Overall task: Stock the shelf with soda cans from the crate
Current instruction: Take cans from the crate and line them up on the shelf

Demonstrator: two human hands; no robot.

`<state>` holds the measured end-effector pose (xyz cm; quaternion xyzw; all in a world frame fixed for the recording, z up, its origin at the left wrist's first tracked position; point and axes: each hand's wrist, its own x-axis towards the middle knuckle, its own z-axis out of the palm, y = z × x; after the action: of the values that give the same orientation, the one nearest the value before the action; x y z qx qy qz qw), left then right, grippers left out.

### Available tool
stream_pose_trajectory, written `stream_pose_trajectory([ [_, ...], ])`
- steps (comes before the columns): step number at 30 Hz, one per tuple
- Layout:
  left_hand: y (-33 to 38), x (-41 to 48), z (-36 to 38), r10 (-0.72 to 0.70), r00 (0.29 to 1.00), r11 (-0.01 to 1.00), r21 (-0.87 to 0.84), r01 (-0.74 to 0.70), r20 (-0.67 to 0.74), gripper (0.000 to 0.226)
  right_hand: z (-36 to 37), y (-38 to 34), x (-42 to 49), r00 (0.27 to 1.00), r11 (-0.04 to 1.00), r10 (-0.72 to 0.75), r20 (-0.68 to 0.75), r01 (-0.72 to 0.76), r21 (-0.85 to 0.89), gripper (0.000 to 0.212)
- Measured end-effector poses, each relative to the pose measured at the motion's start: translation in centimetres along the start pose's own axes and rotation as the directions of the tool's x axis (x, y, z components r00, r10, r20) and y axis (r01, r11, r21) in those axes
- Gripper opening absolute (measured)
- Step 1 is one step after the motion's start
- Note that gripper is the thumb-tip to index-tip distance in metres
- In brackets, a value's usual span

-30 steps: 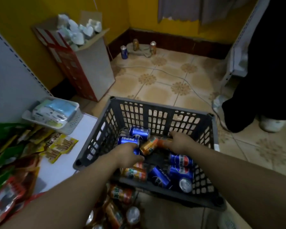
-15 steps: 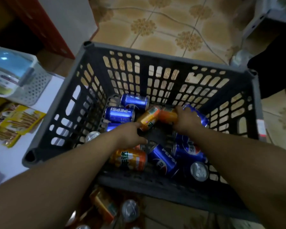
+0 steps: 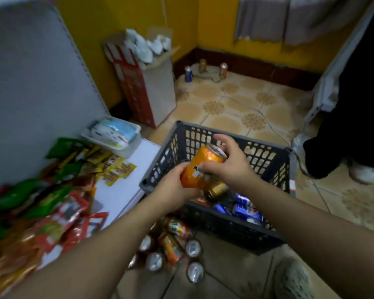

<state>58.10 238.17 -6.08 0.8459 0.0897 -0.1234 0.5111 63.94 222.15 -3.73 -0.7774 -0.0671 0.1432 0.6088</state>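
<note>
Snack-covered shelf (image 3: 125, 186) at left. Lower centre, a cluster of cans (image 3: 173, 247) already out; shelf or floor, can't tell. Left hand (image 3: 174, 187) wraps the orange can (image 3: 200, 169) at its bottom, and right hand (image 3: 228, 167) curls round its top, mid-frame above the crate (image 3: 266, 154). Blue cans (image 3: 245, 209) remain inside: partway done, I'd judge.

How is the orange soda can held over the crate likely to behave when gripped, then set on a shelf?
The orange can, gripped by the left hand and right hand with no dent showing, is probably stiff. Its glossy skin catches light, so it may be slippery. Being round, it would likely roll if laid on its side.
</note>
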Motion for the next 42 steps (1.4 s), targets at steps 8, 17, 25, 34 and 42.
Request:
stream_pose_trajectory([
  [8,7.5,-18.6,-9.2,-0.015,0.961,0.806,-0.573,-0.151,-0.275,0.047,8.8,-14.9,-11.2,0.978,0.872,-0.203,0.057,0.153,0.465,0.031],
  [17,9.4,-35.9,-17.0,0.095,0.819,0.916,-0.271,-0.294,-0.566,0.067,17.9,-26.4,-22.4,0.883,0.875,-0.429,0.193,0.353,0.33,0.048],
  [25,7.3,-43.9,-24.3,0.064,0.765,0.883,-0.321,-0.343,-0.641,0.054,24.6,-33.0,-26.1,0.738,0.869,-0.495,0.458,0.42,0.261,0.049],
  [34,2.4,-49.4,-33.7,-0.016,0.679,0.985,-0.128,-0.116,-0.734,0.059,36.2,-36.8,-25.8,0.584,0.844,-0.515,0.628,0.474,0.252,0.069],
  [42,-7.6,-60.7,-43.7,-0.28,0.347,0.675,0.074,0.734,-0.895,0.071,48.7,-40.2,-26.7,0.471,0.795,-0.565,0.677,0.531,0.294,0.074],
])
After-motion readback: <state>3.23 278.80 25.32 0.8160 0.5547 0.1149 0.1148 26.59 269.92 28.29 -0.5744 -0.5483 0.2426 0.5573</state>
